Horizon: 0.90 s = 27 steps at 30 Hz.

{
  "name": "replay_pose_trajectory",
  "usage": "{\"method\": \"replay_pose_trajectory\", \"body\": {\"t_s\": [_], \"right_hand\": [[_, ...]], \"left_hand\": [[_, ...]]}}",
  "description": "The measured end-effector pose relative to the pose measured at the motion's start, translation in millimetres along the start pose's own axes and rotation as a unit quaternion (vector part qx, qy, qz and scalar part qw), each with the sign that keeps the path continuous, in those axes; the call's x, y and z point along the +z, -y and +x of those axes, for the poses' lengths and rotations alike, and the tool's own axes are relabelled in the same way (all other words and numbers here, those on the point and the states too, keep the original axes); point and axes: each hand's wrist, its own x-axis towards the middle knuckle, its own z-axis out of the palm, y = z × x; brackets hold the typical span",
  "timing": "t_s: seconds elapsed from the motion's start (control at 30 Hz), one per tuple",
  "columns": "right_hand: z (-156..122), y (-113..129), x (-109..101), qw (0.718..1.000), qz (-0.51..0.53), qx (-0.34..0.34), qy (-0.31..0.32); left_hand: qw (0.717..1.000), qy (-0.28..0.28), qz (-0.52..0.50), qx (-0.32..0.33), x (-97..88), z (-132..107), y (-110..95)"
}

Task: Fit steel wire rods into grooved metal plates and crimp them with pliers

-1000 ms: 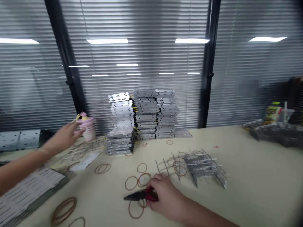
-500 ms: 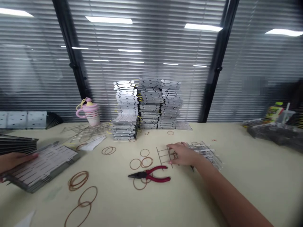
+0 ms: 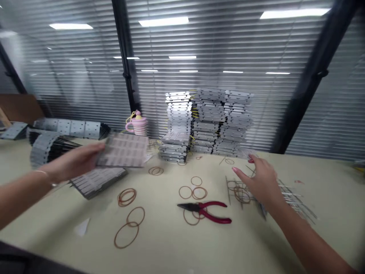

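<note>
- Head view: the person's left hand (image 3: 82,160) has its grip clamped on the left end of a slotted grey panel (image 3: 125,150); the fingers underneath are hidden, and blur smears the panel's face.
- The panel is raised over the counter (image 3: 199,251), partly covering a flat slotted stack (image 3: 99,179) behind and below it; whether the two touch cannot be told.
- The right hand (image 3: 264,179) has its grip apart, thumb and fingers spread above a tangle of thin metal rods (image 3: 296,201); hand and forearm hide the middle of that tangle, so its shape is hard to make out.
- Red-handled pliers (image 3: 218,219) lie on the counter across brown rings (image 3: 191,224), covering parts of them.
- The pink cup (image 3: 139,125) stands beyond the raised panel, its base hard to make out.
- Tall stacks of metal plates (image 3: 205,121) stand before the blinds (image 3: 216,45); their lower right edge blurs near the right fingertips.
- Both forearms are cut off by the frame, as is a brown board (image 3: 19,108) at far left.
</note>
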Motion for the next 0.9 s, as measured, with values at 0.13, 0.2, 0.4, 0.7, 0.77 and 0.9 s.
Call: {"method": "replay_pose_trajectory", "body": {"t_s": [0.13, 0.2, 0.4, 0.7, 0.77, 0.9], "right_hand": [[-10.6, 31.6, -10.2, 0.999, 0.020, -0.017, -0.047], [-18.0, 42.3, -13.2, 0.997, 0.032, -0.055, -0.045], [-50.3, 67.2, -5.3, 0.987, 0.072, -0.107, 0.099], [-60.4, 86.6, 0.0, 0.981, 0.070, -0.096, 0.156], [-58.0, 82.5, -0.4, 0.978, 0.066, -0.119, 0.159], [-56.1, 77.1, -1.4, 0.977, 0.068, -0.147, 0.142]], "left_hand": [[0.933, 0.222, -0.273, -0.073, 99.6, -38.9, -8.3], [0.873, 0.305, -0.367, -0.097, 144.9, -57.5, -18.3], [0.727, 0.443, -0.505, -0.141, 207.6, -79.2, -36.0], [0.632, 0.467, -0.582, -0.208, 203.4, -75.4, -33.5], [0.629, 0.470, -0.583, -0.208, 203.5, -75.7, -33.7], [0.629, 0.480, -0.580, -0.194, 203.6, -76.2, -33.5]]}}
